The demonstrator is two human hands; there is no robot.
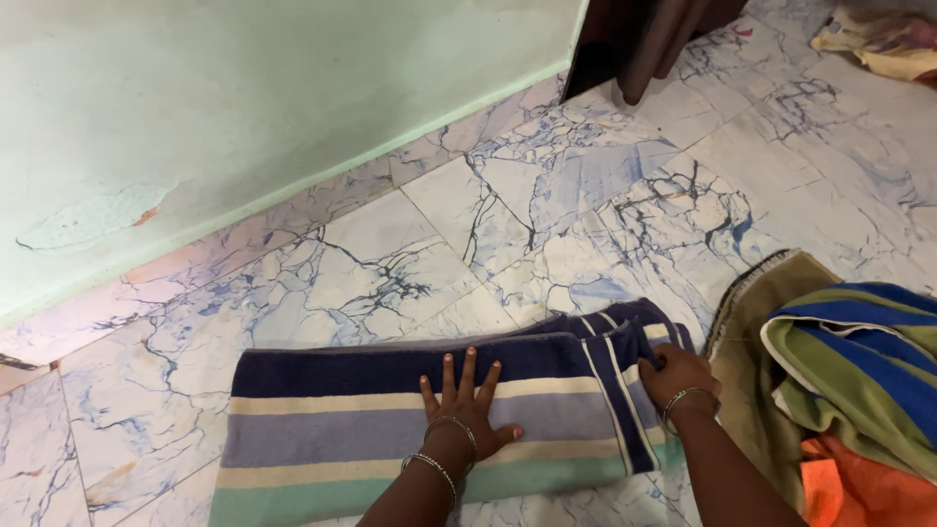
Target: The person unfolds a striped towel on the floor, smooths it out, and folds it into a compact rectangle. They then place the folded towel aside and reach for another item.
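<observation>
A striped towel [390, 429] lies folded flat on the marbled white-and-blue tile floor [547, 205], filling the lower middle of the head view. Its bands run from navy at the far edge through cream, lavender and cream again to pale green at the near edge.

The left hand [467, 410] rests palm-down on the towel, at about 5 o'clock from the towel's centre, fingers spread and straight, pressing on the lavender and cream bands; it grips nothing. Two thin metal bangles [444, 449] circle that wrist.

The right hand [678, 376] sits at the towel's right end, roughly 3 o'clock from the left hand, with its fingers curled around the folded navy edge of the cloth (the fingertips themselves are tucked out of sight under the fold). A bangle shows on this wrist too.

Just beside the right hand, at 3 o'clock, a heap of other cloths [839, 371] lies on the floor: an olive-brown piece underneath, a green-and-blue striped one over it, and an orange piece at the bottom right corner. The heap's edge lies close to the towel's right end; whether they touch cannot be told.

At 11 o'clock, a pale green wall [244, 107] with flaked paint meets the floor. At 1 o'clock stands dark wooden furniture [644, 39], and a crumpled yellowish cloth [878, 39] lies in the far corner.
</observation>
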